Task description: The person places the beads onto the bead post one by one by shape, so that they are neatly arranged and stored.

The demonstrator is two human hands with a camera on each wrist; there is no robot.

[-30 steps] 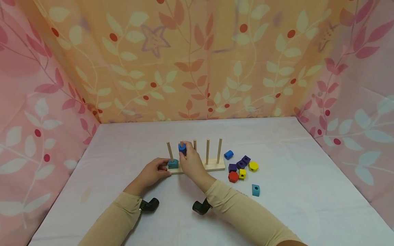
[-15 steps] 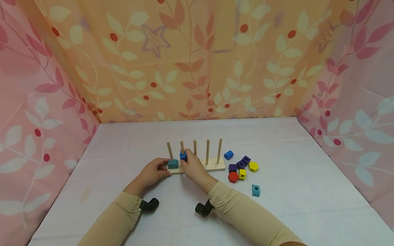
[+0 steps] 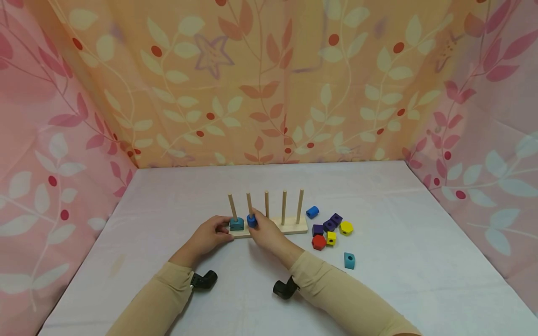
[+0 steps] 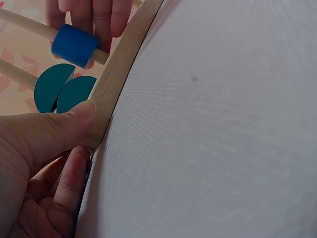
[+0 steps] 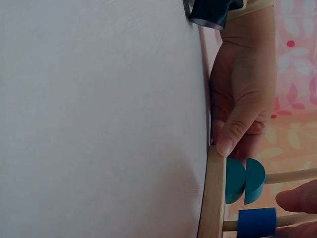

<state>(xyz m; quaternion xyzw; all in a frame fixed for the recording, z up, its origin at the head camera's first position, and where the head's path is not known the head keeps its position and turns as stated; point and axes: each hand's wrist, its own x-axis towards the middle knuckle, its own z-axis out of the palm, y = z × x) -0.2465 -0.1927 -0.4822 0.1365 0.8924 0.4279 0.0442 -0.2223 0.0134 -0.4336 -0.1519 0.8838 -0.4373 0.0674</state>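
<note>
My left hand (image 3: 213,233) grips the left end of a wooden peg base (image 3: 294,227), its thumb along the front edge. Two teal half-round blocks (image 4: 59,89) are stacked low on the leftmost peg, beside that thumb. On the second peg, my right hand (image 3: 269,233) holds a blue cylinder block (image 3: 251,220) from the right. Both wrist views show the peg passing through this block and a short length of bare peg between it and the base. In the left wrist view, right-hand fingers (image 4: 101,20) lie behind the block.
Right of the base lie a blue block (image 3: 312,212), several purple blocks (image 3: 317,230), two yellow blocks (image 3: 346,228), a red hexagonal block (image 3: 318,242) and a teal block (image 3: 349,260). Bare pegs (image 3: 283,207) rise from the base's right part. Floral curtains (image 3: 269,93) surround the white tabletop.
My right hand has moved down along the second peg, and the blue cylinder block has slid from near its top to low on it. The left hand has stayed on the base.
</note>
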